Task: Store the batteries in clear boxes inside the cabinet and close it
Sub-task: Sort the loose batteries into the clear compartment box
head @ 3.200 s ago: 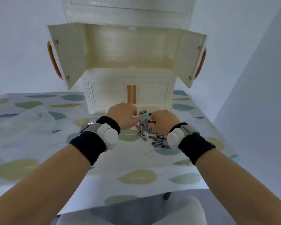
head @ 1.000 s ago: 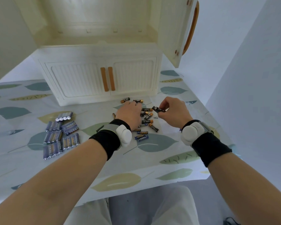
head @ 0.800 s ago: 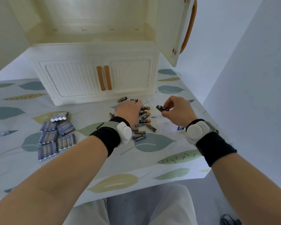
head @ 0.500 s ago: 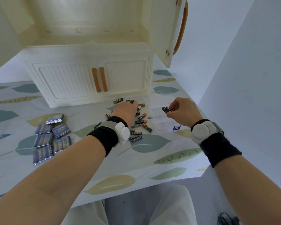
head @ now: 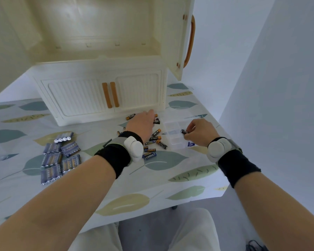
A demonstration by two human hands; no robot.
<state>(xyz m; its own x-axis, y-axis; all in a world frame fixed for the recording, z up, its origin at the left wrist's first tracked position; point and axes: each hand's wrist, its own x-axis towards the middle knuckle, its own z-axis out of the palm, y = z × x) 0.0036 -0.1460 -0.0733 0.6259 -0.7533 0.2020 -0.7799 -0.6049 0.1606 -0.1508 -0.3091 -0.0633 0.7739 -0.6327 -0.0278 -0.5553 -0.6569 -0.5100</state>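
Several loose black-and-orange batteries (head: pixel 156 137) lie scattered on the table in front of the cream cabinet (head: pixel 101 91). My left hand (head: pixel 142 123) rests flat over that pile, fingers stretched toward the cabinet base. My right hand (head: pixel 199 131) pinches one black battery (head: pixel 184 131) by its end, just above a clear compartment box (head: pixel 174 133) lying on the table to the right of the pile. The cabinet's upper compartment (head: pixel 98 33) stands open and holds nothing; its right door (head: pixel 179 38) is swung out.
Several shrink-wrapped packs of blue batteries (head: pixel 59 157) lie on the left of the leaf-patterned tablecloth (head: pixel 152 178). The cabinet's lower doors (head: pixel 109 95) with orange handles are shut. A grey wall (head: pixel 279 87) runs close along the table's right edge.
My right hand lifted one battery from the pile and carried it right and down over the clear box. My left hand stayed on the loose batteries, reaching a little further forward.
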